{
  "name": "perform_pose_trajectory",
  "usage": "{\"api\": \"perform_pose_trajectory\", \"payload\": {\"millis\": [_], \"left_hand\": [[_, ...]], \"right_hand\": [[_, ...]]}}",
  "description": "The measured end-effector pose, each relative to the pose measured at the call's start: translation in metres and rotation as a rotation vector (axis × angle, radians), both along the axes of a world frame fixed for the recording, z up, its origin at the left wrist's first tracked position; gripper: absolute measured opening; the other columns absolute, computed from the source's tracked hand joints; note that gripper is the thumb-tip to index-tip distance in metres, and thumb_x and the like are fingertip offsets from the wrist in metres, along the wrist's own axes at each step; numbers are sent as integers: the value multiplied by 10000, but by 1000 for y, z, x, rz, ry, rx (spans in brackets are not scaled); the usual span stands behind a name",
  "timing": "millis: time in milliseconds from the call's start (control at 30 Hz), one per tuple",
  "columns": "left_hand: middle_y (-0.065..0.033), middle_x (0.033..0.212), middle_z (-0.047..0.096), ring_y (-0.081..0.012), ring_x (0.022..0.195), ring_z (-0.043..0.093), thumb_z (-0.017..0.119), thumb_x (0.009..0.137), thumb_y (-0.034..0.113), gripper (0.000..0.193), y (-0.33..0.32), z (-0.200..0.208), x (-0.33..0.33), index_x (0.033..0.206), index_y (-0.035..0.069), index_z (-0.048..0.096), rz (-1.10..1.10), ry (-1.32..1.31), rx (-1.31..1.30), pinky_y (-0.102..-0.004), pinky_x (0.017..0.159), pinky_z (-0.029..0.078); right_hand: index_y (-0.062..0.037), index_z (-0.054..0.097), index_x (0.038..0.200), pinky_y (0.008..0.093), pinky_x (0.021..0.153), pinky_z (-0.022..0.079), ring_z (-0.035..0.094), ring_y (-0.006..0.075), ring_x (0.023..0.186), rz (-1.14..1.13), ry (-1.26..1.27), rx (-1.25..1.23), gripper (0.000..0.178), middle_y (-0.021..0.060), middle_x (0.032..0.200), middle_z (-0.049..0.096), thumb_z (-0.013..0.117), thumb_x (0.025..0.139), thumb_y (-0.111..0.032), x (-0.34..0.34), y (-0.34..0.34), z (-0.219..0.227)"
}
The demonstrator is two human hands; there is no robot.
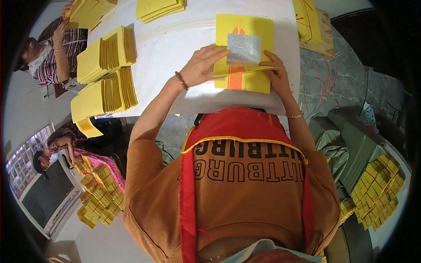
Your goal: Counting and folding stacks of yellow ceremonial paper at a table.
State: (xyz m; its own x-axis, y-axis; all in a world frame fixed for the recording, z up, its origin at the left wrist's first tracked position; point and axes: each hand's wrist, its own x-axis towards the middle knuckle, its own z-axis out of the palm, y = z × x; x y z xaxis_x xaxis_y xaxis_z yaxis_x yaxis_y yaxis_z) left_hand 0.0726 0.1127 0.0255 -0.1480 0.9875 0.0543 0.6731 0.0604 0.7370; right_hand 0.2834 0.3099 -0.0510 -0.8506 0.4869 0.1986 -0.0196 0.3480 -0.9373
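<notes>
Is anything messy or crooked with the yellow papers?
Nothing much. The top yellow sheet is lifted and bent where the left hand and right hand pinch it, so it sits slightly askew over the yellow stack. The side stacks look tidy.

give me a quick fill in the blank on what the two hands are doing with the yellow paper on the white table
1. Both hands rest on a stack of yellow sheets whose top sheet bears a ____ foil square.
2. The left hand wears a beaded ____ at the wrist.
3. The right hand presses the stack's ____ edge.
4. The stack lies on a ____ table.

Missing words: silver; bracelet; right; white
</notes>
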Motion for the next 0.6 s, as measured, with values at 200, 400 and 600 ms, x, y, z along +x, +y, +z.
{"api": "perform_pose_trajectory", "payload": {"millis": [200, 400, 600], "left_hand": [[-53, 1175, 568, -244, 1095, 498, 540, 749, 64, 428, 3, 5, -3, 1160, 172, 591, 18, 551, 148, -359, 880, 359], [-61, 1026, 609, -259, 939, 535, 527, 783, 155, 319, -17, -1, 9, 1089, 133, 613, 55, 248, 64, -352, 818, 363], [-139, 681, 576, -306, 691, 556, 495, 883, 185, 199, -4, -15, 21, 974, 46, 606, 318, 55, 61, -410, 620, 425]], "right_hand": [[-125, 671, 979, 411, 1041, 230, 406, 293, 1231, 9, -47, 296, 288, 52, 1285, 521, 582, 723, -26, 2, 11, 33], [-117, 660, 998, 401, 939, 323, 534, 232, 1082, 157, -133, 218, 248, 58, 1150, 606, 572, 768, -86, 14, 2, 52], [-19, 626, 981, 303, 605, 452, 605, 187, 681, -128, -219, -151, 205, 110, 804, 653, 580, 856, -176, -6, -16, 48]]}}
